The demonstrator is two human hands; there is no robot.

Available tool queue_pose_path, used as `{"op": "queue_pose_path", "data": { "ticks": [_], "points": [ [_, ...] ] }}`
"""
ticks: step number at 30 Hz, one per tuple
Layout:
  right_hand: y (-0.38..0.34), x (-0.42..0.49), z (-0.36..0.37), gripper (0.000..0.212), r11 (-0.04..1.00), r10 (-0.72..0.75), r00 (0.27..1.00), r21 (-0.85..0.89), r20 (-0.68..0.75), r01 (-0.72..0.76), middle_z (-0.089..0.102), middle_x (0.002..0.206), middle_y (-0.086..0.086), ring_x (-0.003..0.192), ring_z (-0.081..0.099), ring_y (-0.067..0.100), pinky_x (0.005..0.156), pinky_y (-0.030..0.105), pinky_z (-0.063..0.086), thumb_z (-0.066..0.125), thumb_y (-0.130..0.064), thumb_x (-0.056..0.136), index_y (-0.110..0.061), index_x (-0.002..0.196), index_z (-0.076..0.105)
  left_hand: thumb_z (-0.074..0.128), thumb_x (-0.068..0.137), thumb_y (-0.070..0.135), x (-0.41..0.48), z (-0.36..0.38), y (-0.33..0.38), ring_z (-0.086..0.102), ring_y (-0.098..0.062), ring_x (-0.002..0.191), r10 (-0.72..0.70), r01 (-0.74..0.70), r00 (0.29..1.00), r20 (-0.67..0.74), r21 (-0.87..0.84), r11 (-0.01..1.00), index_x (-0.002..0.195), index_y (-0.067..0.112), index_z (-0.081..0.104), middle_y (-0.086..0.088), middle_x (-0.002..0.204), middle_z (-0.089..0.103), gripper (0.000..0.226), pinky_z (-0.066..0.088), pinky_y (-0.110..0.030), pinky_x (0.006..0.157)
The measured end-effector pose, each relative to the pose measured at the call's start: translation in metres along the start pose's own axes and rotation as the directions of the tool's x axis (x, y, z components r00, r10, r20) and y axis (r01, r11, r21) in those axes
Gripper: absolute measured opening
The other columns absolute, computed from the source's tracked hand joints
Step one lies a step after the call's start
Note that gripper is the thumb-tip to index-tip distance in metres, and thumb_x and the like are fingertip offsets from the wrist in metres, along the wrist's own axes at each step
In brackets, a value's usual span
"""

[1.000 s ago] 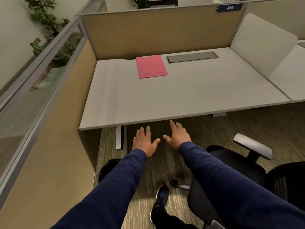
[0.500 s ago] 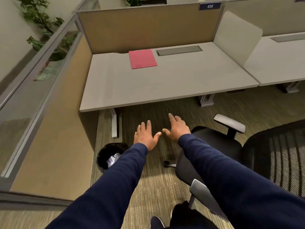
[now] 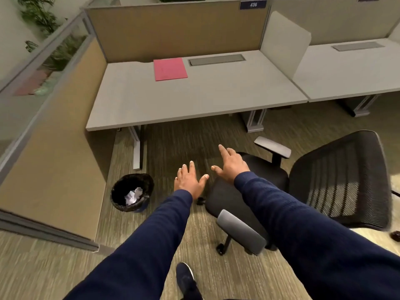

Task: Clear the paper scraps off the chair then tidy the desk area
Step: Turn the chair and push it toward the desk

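Reaching out over the carpet (image 3: 184, 144), both hands are released, fingers spread, palms down, grasping nothing. The left hand (image 3: 190, 180) hangs above the floor just left of the chair (image 3: 337, 176). The right hand (image 3: 232, 164) is over the front edge of the seat; cannot tell if it touches. The black mesh chair stands apart from the counter (image 3: 205, 98), turned side-on, grey armrests on both sides. Crumpled paper scraps (image 3: 134, 195) lie in the black bin (image 3: 132, 192), on the floor near the counter's left leg and beside the tan side panel. The grey counter top carries a red folder (image 3: 170, 68) flat near the back, just left of a grey cable hatch (image 3: 216, 59). A tan partition (image 3: 173, 29) backs the counter, with a blue number plate (image 3: 252, 5) at its top right. A white divider (image 3: 283, 40) stands between this counter and the next one (image 3: 350, 70). Plants (image 3: 36, 16) sit beyond the glass at left. One dark shoe (image 3: 185, 276) shows at bottom.
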State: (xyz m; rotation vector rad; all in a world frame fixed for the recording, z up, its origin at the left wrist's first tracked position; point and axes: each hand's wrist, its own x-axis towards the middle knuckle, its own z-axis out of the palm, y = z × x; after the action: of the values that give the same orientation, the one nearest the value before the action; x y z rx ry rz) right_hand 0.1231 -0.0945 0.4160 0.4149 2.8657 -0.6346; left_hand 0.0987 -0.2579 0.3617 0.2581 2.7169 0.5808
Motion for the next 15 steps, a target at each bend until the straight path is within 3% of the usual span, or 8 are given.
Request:
{"op": "queue_pose_path", "data": {
  "ticks": [7,15],
  "points": [
    [0.101,-0.074,-0.042,0.085,0.996,-0.063,0.997,-0.060,0.035,0.065,0.026,0.162,0.008,0.144,0.035,0.031,0.114,0.048,0.038,0.062,-0.046,0.094,-0.027,0.160,0.012,0.041,0.097,0.063,-0.067,0.087,0.090,0.010,-0.032,0.154,0.036,-0.036,0.999,0.031,-0.019,0.999,0.160,0.019,0.009,-0.013,0.167,0.013,0.083,0.018,-0.048,0.121],
    [0.203,-0.109,-0.093,0.081,0.991,-0.037,0.999,-0.131,0.040,0.042,0.028,0.162,0.007,0.142,0.040,0.030,0.113,0.044,0.040,0.062,-0.048,0.094,-0.025,0.159,0.020,0.040,0.097,0.063,-0.098,0.144,0.193,0.009,-0.032,0.154,0.128,-0.124,0.986,0.103,-0.041,0.991,0.160,0.019,0.008,-0.014,0.167,0.011,0.084,0.015,-0.048,0.123]
  ]
}}
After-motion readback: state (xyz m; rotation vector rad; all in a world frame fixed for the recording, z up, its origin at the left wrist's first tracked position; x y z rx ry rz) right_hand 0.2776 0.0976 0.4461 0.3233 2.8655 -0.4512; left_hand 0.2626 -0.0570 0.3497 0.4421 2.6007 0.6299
